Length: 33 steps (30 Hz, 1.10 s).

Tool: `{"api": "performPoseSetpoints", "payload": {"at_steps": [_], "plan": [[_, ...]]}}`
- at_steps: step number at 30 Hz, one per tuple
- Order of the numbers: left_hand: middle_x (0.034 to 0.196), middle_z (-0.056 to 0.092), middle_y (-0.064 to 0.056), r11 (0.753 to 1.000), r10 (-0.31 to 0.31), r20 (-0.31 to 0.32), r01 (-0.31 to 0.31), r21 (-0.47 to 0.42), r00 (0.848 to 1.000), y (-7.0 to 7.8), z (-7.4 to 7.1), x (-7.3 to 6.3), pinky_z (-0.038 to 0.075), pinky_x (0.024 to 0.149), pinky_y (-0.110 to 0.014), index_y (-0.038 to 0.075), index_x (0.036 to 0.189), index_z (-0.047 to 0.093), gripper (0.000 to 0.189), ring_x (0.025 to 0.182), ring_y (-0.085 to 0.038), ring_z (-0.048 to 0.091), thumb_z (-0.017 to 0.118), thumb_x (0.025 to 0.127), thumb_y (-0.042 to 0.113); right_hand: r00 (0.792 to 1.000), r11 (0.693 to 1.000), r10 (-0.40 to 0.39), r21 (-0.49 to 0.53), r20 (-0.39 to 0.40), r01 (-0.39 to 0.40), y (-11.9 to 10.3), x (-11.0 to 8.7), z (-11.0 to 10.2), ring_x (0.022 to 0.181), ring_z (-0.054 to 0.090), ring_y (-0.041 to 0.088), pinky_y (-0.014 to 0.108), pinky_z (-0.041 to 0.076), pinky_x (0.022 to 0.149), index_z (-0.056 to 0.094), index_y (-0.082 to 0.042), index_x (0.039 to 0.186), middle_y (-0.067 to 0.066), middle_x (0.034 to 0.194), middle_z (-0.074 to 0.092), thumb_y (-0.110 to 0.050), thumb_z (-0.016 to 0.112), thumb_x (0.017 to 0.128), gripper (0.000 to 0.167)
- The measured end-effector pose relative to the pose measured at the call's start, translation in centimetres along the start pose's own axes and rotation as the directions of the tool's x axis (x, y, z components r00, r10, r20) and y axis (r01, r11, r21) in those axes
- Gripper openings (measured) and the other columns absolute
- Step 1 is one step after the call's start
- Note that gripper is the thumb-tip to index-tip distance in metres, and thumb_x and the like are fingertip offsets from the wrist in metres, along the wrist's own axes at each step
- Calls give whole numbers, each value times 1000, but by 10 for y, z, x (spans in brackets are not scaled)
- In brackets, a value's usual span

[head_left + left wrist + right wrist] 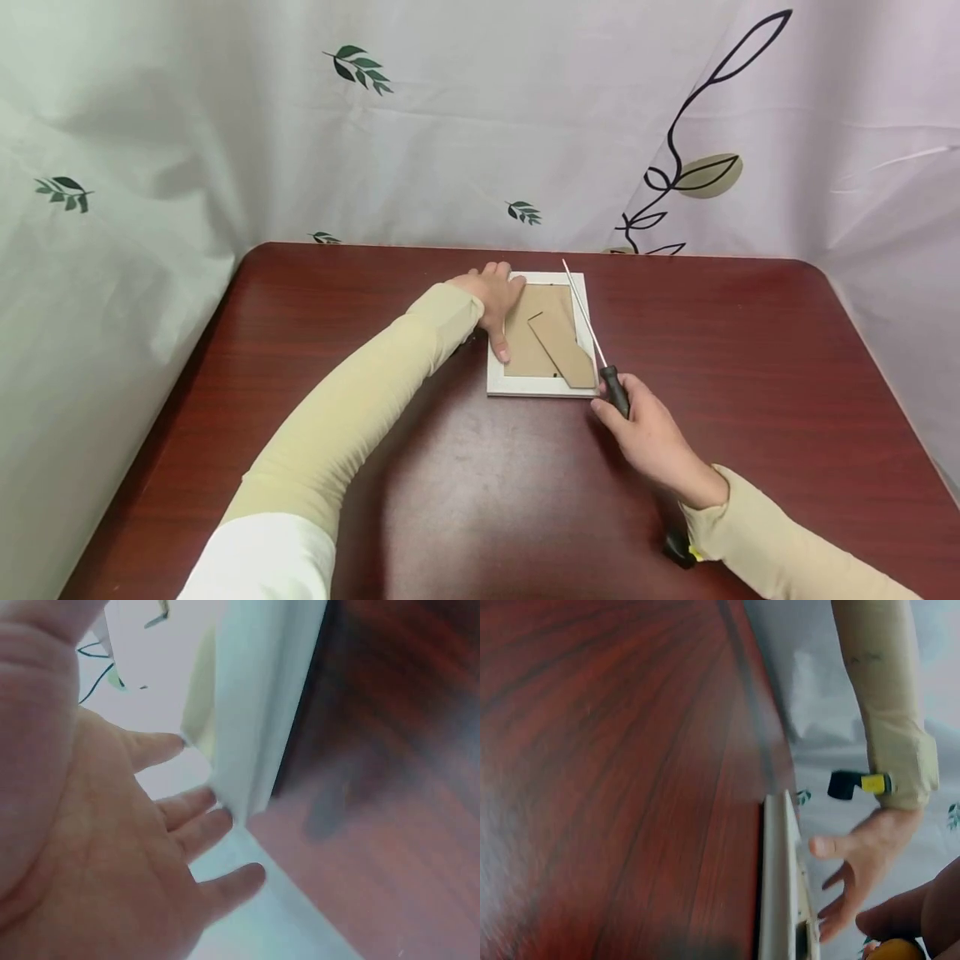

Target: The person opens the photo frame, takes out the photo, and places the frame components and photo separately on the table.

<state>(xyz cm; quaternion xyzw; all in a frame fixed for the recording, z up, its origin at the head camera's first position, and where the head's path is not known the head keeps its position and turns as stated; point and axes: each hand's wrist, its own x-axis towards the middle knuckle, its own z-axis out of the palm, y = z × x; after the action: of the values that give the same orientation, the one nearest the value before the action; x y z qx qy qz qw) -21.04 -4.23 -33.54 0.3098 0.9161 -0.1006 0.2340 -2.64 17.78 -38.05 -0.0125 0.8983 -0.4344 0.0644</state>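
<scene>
A white picture frame (pixel 525 386) lies face down on the table, its brown backing board (pixel 521 342) upward. On the board a cardboard stand flap (pixel 564 350) slants toward the frame's near right corner. My left hand (pixel 495 304) rests on the frame's left side, fingers spread across the border. In the left wrist view, its fingertips are right at the frame's edge. My right hand (pixel 648 429) grips a screwdriver (pixel 616 392) by its black handle, beside the near right corner. The long metal shaft points away, over the frame's right border.
The dark red wooden table (pixel 300 308) ends at a far edge just beyond the frame. Behind it hangs a white curtain (pixel 450 150) with leaf prints. A small black wrist camera (pixel 678 550) sits under the right sleeve.
</scene>
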Motion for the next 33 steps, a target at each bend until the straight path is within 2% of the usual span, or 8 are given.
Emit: {"api": "performPoseSetpoints", "payload": {"at_steps": [4,7,13,17,20,22,27,33], "plan": [[164,15,-18,999,49,-25,-49,6,998,-7,-9,6,22,121,-40,4,159,20,136,149,-32,22,93,57,58,990,989,-134,-62,-34,132,-3,-11,4,125,47,40,54,38,100,57,-2,107,24,135,52,-9,61,98,12],[168,6,-13,996,84,-27,-85,-15,996,-13,-13,13,21,121,-34,4,161,13,140,153,-27,17,95,59,51,982,981,-189,-55,-1,188,-7,-18,8,141,32,49,64,30,109,55,-3,106,32,153,35,-7,60,99,10],[169,8,-3,990,132,23,-130,-60,991,-12,-16,26,19,121,-29,9,162,15,134,154,-18,14,98,60,38,983,985,-159,-45,90,164,-17,-23,15,142,31,46,62,34,109,57,0,112,39,154,25,-8,59,101,15],[168,14,0,990,116,37,-113,-80,993,-12,-12,30,24,119,-29,15,162,19,130,151,-19,23,98,61,32,984,986,-154,-52,95,159,-21,-21,16,125,55,36,52,45,99,55,0,120,26,135,55,-8,59,101,21],[168,14,1,991,118,39,-116,-68,992,-13,-11,31,26,119,-29,16,163,18,130,150,-20,25,98,61,33,985,987,-148,-55,92,153,-22,-20,15,108,58,24,47,48,92,52,3,127,10,114,62,-8,59,101,29],[168,14,1,991,113,44,-109,-80,993,-13,-11,31,25,119,-30,16,163,17,131,151,-20,24,98,61,33,985,988,-142,-44,100,147,-22,-19,15,114,57,28,49,46,95,54,1,124,16,122,61,-8,59,101,26],[168,17,3,986,70,45,-62,-158,997,-13,-11,30,24,120,-32,19,163,18,131,152,-18,22,99,60,30,982,991,-133,21,134,131,-22,-19,17,144,26,48,62,30,112,55,-5,108,39,144,41,-8,59,100,9],[167,18,2,986,59,36,-53,-159,998,-13,-8,31,23,120,-30,18,163,18,130,152,-18,22,99,61,31,981,991,-137,33,140,133,-21,-17,17,147,12,51,65,18,115,54,-7,105,34,137,48,-8,58,101,6]]}}
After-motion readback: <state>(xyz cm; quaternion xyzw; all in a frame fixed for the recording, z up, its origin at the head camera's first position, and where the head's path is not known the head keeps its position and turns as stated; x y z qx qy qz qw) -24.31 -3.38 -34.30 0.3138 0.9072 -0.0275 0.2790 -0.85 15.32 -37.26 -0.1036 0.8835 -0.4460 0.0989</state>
